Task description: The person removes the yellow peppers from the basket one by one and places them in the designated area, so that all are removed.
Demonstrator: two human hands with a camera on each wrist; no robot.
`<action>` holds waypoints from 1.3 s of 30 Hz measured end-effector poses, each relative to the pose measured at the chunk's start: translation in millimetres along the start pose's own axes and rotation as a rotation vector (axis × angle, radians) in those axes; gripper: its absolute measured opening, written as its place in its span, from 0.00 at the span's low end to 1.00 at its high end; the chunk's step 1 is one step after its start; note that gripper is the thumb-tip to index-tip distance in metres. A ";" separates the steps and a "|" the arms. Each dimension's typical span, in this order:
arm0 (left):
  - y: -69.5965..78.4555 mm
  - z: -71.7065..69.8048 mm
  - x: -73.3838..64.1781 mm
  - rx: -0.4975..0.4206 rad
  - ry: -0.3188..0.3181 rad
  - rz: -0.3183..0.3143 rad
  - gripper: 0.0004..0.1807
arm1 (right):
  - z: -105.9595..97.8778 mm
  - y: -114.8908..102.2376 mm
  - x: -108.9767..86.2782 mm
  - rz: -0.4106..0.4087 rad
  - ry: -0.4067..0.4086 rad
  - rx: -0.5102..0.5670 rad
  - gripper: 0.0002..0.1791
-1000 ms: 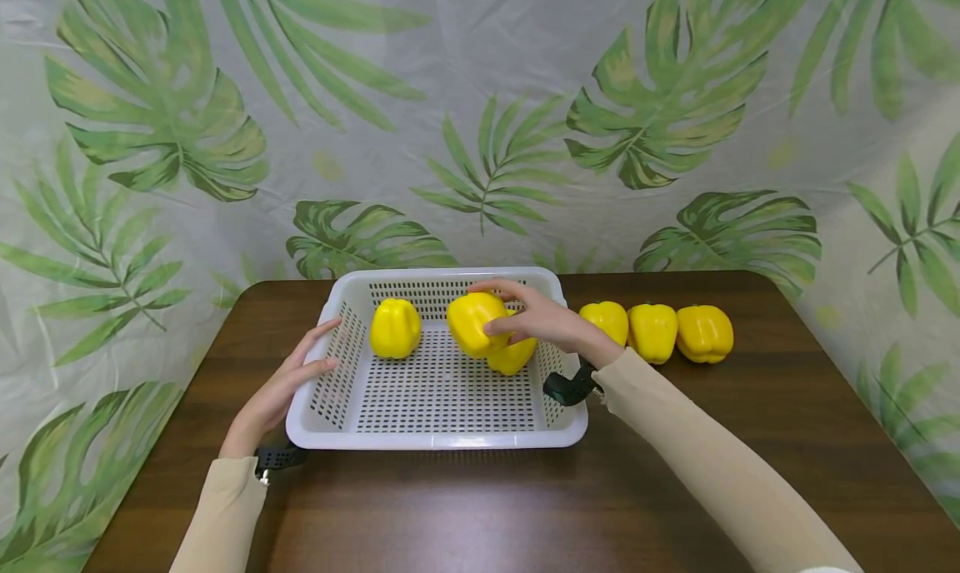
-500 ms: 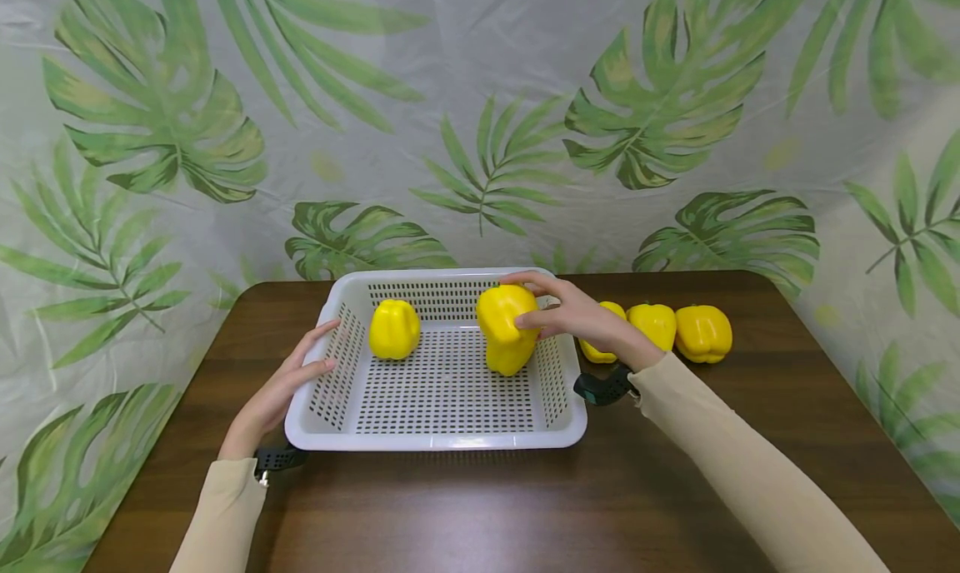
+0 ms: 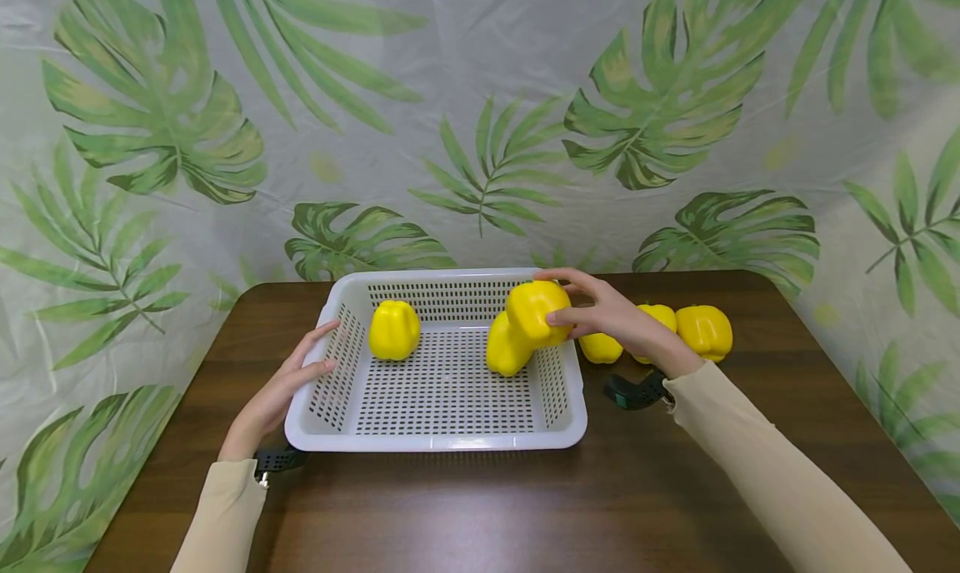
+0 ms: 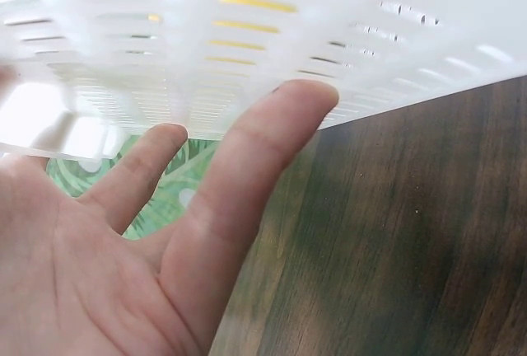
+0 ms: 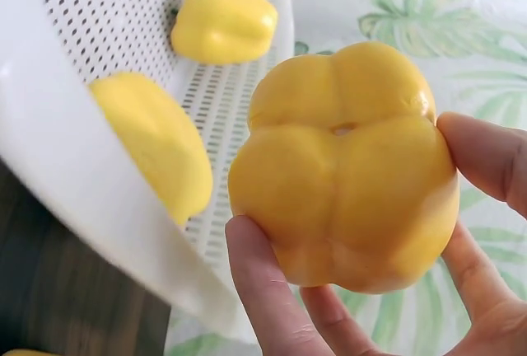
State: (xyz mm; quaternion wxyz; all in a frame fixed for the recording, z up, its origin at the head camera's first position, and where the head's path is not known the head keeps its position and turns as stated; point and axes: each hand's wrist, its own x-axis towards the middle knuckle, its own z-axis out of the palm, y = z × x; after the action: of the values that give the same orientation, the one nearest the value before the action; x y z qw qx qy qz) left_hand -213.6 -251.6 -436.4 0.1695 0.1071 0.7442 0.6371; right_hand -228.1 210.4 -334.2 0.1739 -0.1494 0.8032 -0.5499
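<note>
My right hand (image 3: 618, 321) grips a yellow bell pepper (image 3: 534, 313) with thumb and fingertips, above the right end of a white perforated basket (image 3: 435, 442). The right wrist view shows the lobed end of this pepper (image 5: 342, 175) between the fingers. Inside the basket, one yellow bell pepper (image 3: 394, 330) sits at the left; another (image 3: 504, 355) lies at the right, partly hidden behind the held one. My left hand (image 3: 276, 390) rests against the basket's left side with fingers extended. Its thumb (image 4: 235, 183) touches the slotted wall in the left wrist view.
Right of the basket, three yellow bell peppers stand in a row on the dark wooden table (image 3: 450, 515); my right hand partly covers the nearest pepper (image 3: 600, 350) and the middle one (image 3: 658, 313). The far-right pepper (image 3: 705, 331) shows fully. A leaf-patterned cloth (image 3: 480, 123) hangs behind.
My right hand has carried the held pepper rightward, from over the basket's middle to its right wall. The left hand and basket have stayed in place.
</note>
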 end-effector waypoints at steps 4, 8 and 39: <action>0.4 -0.2 -0.2 0.000 -0.003 0.003 0.34 | -5.3 3.8 -4.8 0.009 0.021 -0.009 0.34; 0.6 -0.6 -0.4 0.002 -0.005 0.004 0.34 | -10.2 7.3 -9.7 0.011 0.031 0.004 0.34; 1.6 0.7 -0.4 0.007 -0.003 -0.004 0.36 | -43.3 59.6 -69.7 0.066 0.114 0.073 0.35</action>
State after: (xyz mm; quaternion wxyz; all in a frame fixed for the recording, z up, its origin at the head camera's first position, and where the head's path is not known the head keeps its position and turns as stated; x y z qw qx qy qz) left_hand -213.0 -250.8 -434.9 0.1714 0.1072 0.7464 0.6341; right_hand -187.9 297.3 -367.4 0.1512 -0.0847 0.7956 -0.5805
